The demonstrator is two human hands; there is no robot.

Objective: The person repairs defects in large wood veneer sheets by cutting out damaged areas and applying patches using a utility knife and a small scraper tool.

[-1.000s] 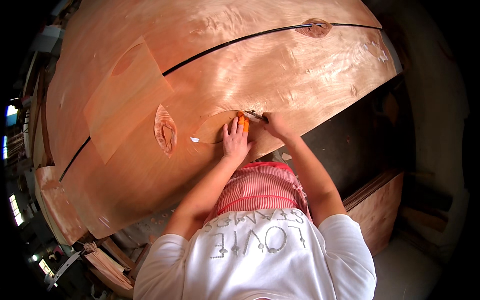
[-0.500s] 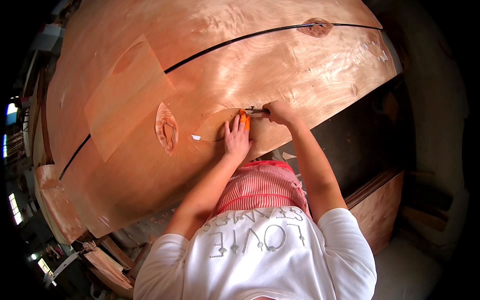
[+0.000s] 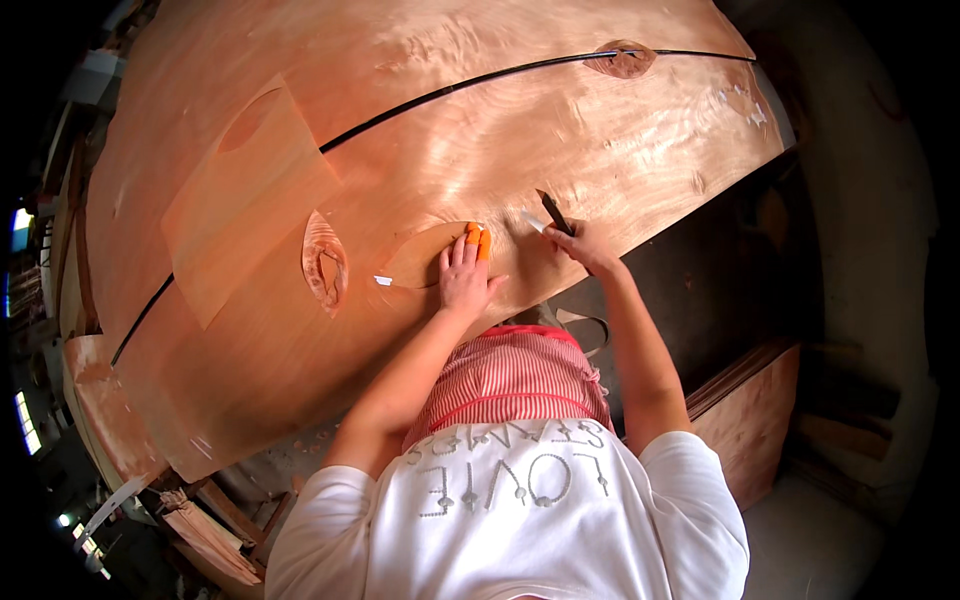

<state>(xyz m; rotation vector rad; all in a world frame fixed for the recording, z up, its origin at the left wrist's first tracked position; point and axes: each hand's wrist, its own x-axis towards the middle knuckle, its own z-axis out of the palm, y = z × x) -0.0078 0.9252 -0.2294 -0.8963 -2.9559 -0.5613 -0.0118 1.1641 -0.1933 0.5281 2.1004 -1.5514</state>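
My left hand lies flat with fingers stretched on an oval veneer patch, pressing it to the large veneer sheet. Orange covers wrap two of its fingertips. A small white piece of tape sits at the patch's left end. My right hand is raised just right of the patch, closed round a dark, slim knife. A pale pointed strip also sticks out from its fingers; whether it is blade or tape I cannot make out.
Left of my hands, an eye-shaped hole breaks the sheet, near a loose rectangular veneer piece. A black strip crosses the sheet to another torn hole. Stacked sheets stand at right, below the sheet's edge.
My right hand has drawn back from the patch's right end, slightly right and down, and the dark tool now points up. The left hand stays on the patch.
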